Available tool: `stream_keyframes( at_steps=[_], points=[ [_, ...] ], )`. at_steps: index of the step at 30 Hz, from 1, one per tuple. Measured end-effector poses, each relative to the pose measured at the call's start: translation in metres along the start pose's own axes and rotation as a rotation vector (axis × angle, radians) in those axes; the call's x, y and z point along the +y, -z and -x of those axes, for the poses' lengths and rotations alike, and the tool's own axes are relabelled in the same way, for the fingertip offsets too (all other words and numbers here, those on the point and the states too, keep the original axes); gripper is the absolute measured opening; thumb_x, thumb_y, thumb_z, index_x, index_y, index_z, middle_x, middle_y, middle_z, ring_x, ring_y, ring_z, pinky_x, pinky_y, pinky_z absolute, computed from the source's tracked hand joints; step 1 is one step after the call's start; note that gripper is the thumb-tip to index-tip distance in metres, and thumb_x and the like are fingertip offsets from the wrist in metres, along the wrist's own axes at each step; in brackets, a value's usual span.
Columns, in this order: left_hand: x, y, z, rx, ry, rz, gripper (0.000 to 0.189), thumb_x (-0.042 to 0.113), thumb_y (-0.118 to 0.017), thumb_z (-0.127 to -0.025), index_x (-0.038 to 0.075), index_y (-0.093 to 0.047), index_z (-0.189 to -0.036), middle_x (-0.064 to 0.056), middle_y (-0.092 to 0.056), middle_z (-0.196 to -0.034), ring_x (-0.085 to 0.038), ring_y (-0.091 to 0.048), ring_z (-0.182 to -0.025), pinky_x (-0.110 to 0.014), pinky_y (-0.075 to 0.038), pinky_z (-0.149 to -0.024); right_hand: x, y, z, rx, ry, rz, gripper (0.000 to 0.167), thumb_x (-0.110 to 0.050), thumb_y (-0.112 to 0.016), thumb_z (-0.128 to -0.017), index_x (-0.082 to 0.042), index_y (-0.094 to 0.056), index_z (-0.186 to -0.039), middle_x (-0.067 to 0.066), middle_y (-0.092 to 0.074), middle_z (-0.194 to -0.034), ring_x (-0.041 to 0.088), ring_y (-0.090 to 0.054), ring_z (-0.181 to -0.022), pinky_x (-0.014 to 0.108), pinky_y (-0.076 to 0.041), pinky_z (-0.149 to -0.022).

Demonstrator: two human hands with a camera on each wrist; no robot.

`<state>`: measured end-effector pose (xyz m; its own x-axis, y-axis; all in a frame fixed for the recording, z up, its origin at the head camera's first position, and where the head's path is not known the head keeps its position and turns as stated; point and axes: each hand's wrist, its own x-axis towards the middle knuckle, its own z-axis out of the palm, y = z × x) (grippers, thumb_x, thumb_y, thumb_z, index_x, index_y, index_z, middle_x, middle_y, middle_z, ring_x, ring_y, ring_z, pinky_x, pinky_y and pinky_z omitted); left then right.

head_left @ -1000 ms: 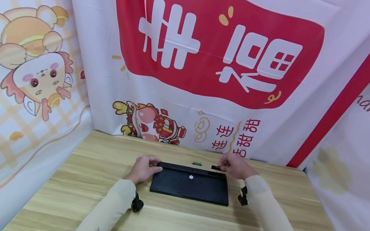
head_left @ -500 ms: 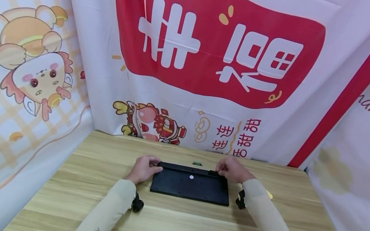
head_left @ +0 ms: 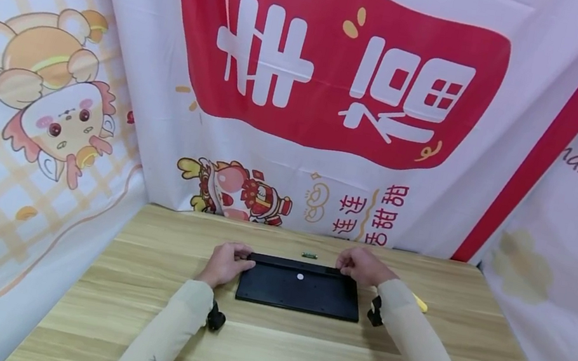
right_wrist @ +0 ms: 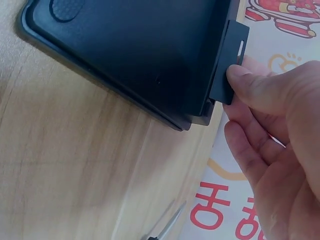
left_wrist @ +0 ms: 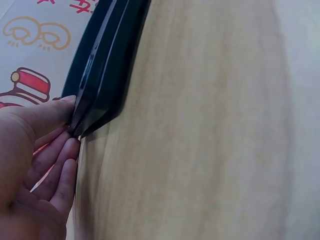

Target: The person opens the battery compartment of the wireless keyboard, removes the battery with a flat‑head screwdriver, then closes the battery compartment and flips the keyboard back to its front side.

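A black keyboard (head_left: 298,295) lies face down on the wooden table, a round white sticker on its underside. My left hand (head_left: 224,264) pinches its far left corner; in the left wrist view the thumb (left_wrist: 55,112) is on one side of the edge and the fingers on the other. Over the far right end, my right hand (head_left: 363,266) holds a flat black battery cover (right_wrist: 231,62) with a narrow slot. Its thumb presses on the cover, which sits against the raised far edge of the keyboard. Beyond the keyboard lies a green battery (head_left: 309,255).
A yellow-handled screwdriver (head_left: 420,304) lies to the right, partly behind the right sleeve; its metal shaft (right_wrist: 174,220) shows in the right wrist view. Printed white cloth (head_left: 287,193) hangs along the table's far edge (head_left: 426,256) and both sides.
My right hand has brought the battery cover nearer, from beyond the keyboard onto its far right edge. The screwdriver has come into view by the right sleeve. My left hand stays at the corner.
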<state>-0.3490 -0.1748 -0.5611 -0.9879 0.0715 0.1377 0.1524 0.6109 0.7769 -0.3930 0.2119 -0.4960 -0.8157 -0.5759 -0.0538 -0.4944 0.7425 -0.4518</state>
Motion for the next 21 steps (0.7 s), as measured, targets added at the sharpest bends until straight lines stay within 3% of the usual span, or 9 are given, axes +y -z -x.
stream_keyframes(
  at_steps=[9,17,21],
  points=[
    [0.0041,0.0001,0.0016,0.003,0.01,0.008,0.026,0.017,-0.081,-0.095,0.013,-0.079,-0.121,-0.009,-0.079,-0.119,-0.027,-0.072,-0.112,-0.047,-0.06,-0.098,-0.0006,0.0007,-0.001,0.007,0.006,0.049,0.014,0.001,-0.071,-0.097,-0.011,-0.078,-0.097,0.001,-0.076,-0.095,0.01,-0.064,-0.084,0.034,-0.059,-0.078],
    [0.0038,-0.0008,0.0005,0.0,0.017,0.005,0.028,0.017,-0.081,-0.094,0.012,-0.079,-0.122,-0.009,-0.079,-0.12,-0.027,-0.072,-0.112,-0.047,-0.059,-0.1,-0.0001,-0.0033,0.0013,0.053,0.101,0.163,0.008,-0.006,-0.08,-0.093,-0.011,-0.084,-0.098,0.002,-0.079,-0.097,0.012,-0.07,-0.087,0.034,-0.061,-0.08],
    [0.0034,-0.0008,0.0001,0.001,0.008,0.002,0.028,0.016,-0.081,-0.094,0.01,-0.079,-0.121,-0.011,-0.079,-0.119,-0.028,-0.072,-0.111,-0.048,-0.059,-0.099,-0.0053,-0.0041,0.0058,0.058,0.107,0.187,0.009,-0.01,-0.084,-0.09,-0.01,-0.084,-0.099,0.002,-0.077,-0.098,0.014,-0.071,-0.088,0.034,-0.062,-0.079]
  ],
)
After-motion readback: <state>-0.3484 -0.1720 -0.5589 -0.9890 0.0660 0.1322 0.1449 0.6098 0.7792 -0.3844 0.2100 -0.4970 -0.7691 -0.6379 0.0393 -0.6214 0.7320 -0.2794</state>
